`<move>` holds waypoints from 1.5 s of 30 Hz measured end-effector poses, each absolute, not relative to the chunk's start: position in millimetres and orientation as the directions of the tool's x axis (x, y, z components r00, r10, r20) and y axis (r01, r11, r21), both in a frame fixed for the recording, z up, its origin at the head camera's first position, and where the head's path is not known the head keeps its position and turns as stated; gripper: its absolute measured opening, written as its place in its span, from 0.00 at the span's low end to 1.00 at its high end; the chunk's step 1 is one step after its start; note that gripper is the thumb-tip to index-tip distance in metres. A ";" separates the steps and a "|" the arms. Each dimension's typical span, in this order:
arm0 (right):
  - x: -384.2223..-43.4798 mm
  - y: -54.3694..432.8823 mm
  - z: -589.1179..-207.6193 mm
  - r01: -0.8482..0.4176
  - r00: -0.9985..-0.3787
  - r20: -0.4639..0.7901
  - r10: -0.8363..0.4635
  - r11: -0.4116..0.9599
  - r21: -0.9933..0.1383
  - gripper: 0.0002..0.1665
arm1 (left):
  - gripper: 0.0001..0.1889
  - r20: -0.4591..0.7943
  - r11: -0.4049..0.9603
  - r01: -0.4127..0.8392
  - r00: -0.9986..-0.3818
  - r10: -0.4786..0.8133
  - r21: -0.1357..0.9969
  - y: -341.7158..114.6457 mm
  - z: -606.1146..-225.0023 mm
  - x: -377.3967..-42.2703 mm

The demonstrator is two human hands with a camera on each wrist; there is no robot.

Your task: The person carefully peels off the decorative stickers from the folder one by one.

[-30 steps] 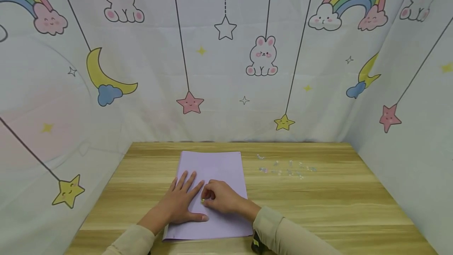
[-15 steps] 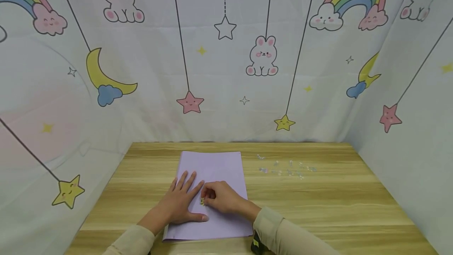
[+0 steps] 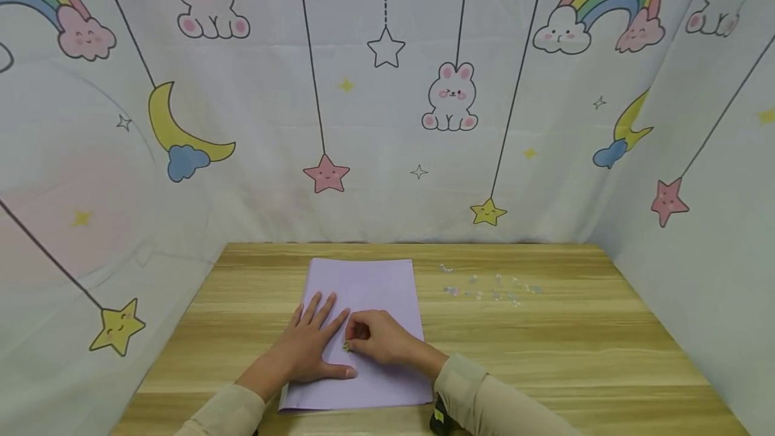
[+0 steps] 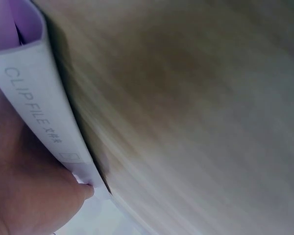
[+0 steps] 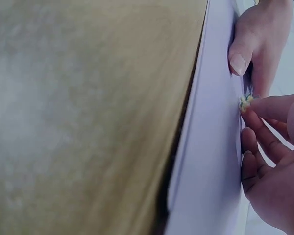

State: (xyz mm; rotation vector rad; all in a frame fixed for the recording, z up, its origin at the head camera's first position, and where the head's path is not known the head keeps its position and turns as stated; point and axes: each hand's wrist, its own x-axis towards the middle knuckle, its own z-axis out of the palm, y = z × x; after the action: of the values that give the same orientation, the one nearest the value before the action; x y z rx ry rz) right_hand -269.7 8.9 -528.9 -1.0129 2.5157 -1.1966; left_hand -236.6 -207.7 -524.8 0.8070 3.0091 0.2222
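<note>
A purple clip file folder [image 3: 381, 288] lies on the wooden table, its white spine [image 4: 44, 103] lettered "CLIP FILE" in the left wrist view. My left hand [image 3: 311, 345] rests flat on the folder with fingers spread. Beside it, my right hand [image 3: 378, 338] pinches a small yellow-and-green piece [image 5: 246, 102] between thumb and fingertips, at the folder's surface. What kind of piece it is cannot be made out; the fingers cover part of it.
Several tiny pale, bluish pieces [image 3: 496, 295] are scattered on the table [image 3: 545, 342] right of the folder. A white printed curtain [image 3: 387, 214] hangs behind the table and along both sides.
My right hand stays over nearly the same spot, with only small finger shifts. The yellow-and-green piece showed more half a second ago than now. My left hand has not moved.
</note>
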 end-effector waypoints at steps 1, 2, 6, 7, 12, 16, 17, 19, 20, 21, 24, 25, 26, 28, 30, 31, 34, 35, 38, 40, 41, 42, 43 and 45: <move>-269.9 9.2 -529.0 -0.499 -0.753 0.120 -0.647 0.443 -0.745 0.09 | 0.61 0.017 0.857 0.496 -0.867 0.499 0.139 -207.4 -524.5 -236.6; -270.4 9.6 -529.3 -0.494 -0.754 0.117 -0.646 0.441 -0.749 0.09 | 0.61 0.015 0.859 0.494 -0.868 0.497 0.137 -207.2 -524.5 -236.6; -271.8 12.1 -529.1 -0.473 -0.763 0.113 -0.637 0.431 -0.768 0.09 | 0.61 0.011 0.861 0.491 -0.869 0.494 0.131 -206.7 -524.3 -236.7; -272.3 12.9 -528.9 -0.469 -0.766 0.113 -0.633 0.430 -0.772 0.08 | 0.61 0.011 0.861 0.491 -0.869 0.494 0.130 -206.6 -524.2 -236.8; -274.2 18.2 -525.3 -0.462 -0.773 0.122 -0.623 0.420 -0.781 0.08 | 0.62 0.007 0.861 0.489 -0.870 0.493 0.137 -206.6 -524.0 -237.2; -276.8 24.2 -522.4 -0.454 -0.780 0.126 -0.613 0.416 -0.787 0.06 | 0.62 0.002 0.862 0.486 -0.871 0.491 0.142 -206.8 -523.9 -238.1; -277.7 25.8 -522.4 -0.453 -0.784 0.127 -0.608 0.421 -0.786 0.05 | 0.62 0.000 0.863 0.485 -0.872 0.490 0.143 -206.9 -523.8 -238.3; -279.6 29.3 -522.0 -0.457 -0.790 0.135 -0.599 0.427 -0.781 0.05 | 0.62 -0.004 0.864 0.482 -0.873 0.487 0.144 -207.1 -523.9 -238.9; -280.6 31.1 -521.9 -0.459 -0.792 0.139 -0.594 0.430 -0.778 0.06 | 0.62 -0.006 0.865 0.480 -0.874 0.486 0.144 -207.1 -524.0 -239.2; -281.6 33.0 -522.1 -0.464 -0.793 0.146 -0.592 0.431 -0.774 0.07 | 0.62 -0.007 0.866 0.479 -0.874 0.485 0.143 -207.1 -524.0 -239.5; -283.4 38.7 -521.0 -0.476 -0.793 0.159 -0.588 0.435 -0.764 0.07 | 0.62 -0.008 0.867 0.477 -0.876 0.483 0.141 -207.2 -524.0 -239.9; -284.0 40.8 -520.7 -0.479 -0.793 0.164 -0.586 0.436 -0.761 0.07 | 0.62 -0.007 0.867 0.477 -0.876 0.483 0.142 -207.1 -523.7 -239.9; -284.4 42.8 -519.9 -0.482 -0.793 0.167 -0.585 0.436 -0.760 0.07 | 0.62 -0.006 0.868 0.477 -0.876 0.482 0.141 -207.1 -523.7 -239.9; -285.2 47.0 -518.1 -0.482 -0.794 0.172 -0.583 0.431 -0.763 0.06 | 0.62 -0.008 0.869 0.475 -0.877 0.481 0.139 -207.1 -523.7 -239.8; -286.4 51.6 -516.7 -0.480 -0.798 0.179 -0.575 0.428 -0.766 0.05 | 0.62 -0.014 0.870 0.474 -0.877 0.480 0.137 -207.0 -524.2 -239.7; -286.6 54.0 -515.5 -0.475 -0.801 0.179 -0.572 0.425 -0.770 0.04 | 0.62 -0.017 0.870 0.474 -0.877 0.480 0.136 -206.9 -524.7 -239.7; -287.5 61.9 -512.3 -0.460 -0.811 0.174 -0.559 0.423 -0.781 0.03 | 0.63 -0.027 0.873 0.470 -0.878 0.477 0.130 -206.6 -526.1 -239.2; -287.8 64.6 -511.4 -0.451 -0.816 0.170 -0.552 0.425 -0.785 0.03 | 0.63 -0.028 0.873 0.470 -0.879 0.477 0.129 -206.5 -526.6 -239.0; -288.4 72.7 -508.9 -0.425 -0.831 0.150 -0.536 0.436 -0.793 0.04 | 0.64 -0.029 0.874 0.468 -0.879 0.475 0.130 -205.9 -526.8 -238.2; -288.7 77.9 -507.7 -0.413 -0.838 0.141 -0.527 0.444 -0.796 0.04 | 0.63 -0.028 0.874 0.467 -0.880 0.475 0.133 -205.5 -525.9 -237.5; -289.0 80.6 -507.6 -0.406 -0.842 0.136 -0.522 0.448 -0.797 0.04 | 0.63 -0.027 0.873 0.468 -0.880 0.475 0.136 -205.4 -525.3 -237.3; -289.1 83.2 -507.5 -0.404 -0.844 0.134 -0.519 0.453 -0.795 0.04 | 0.63 -0.026 0.873 0.468 -0.879 0.476 0.138 -205.4 -524.9 -237.2; -289.7 85.9 -508.6 -0.403 -0.848 0.133 -0.514 0.460 -0.791 0.04 | 0.63 -0.025 0.872 0.468 -0.879 0.476 0.141 -205.4 -524.6 -237.0; -291.0 91.5 -510.8 -0.395 -0.856 0.130 -0.501 0.470 -0.789 0.05 | 0.63 -0.024 0.872 0.469 -0.879 0.476 0.143 -205.5 -524.7 -236.9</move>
State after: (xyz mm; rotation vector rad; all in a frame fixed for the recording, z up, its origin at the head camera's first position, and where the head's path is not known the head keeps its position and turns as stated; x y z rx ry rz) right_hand -291.0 91.5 -510.8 -0.7925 2.5895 -1.3411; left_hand -236.9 -205.5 -524.7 0.7535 2.9826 0.2052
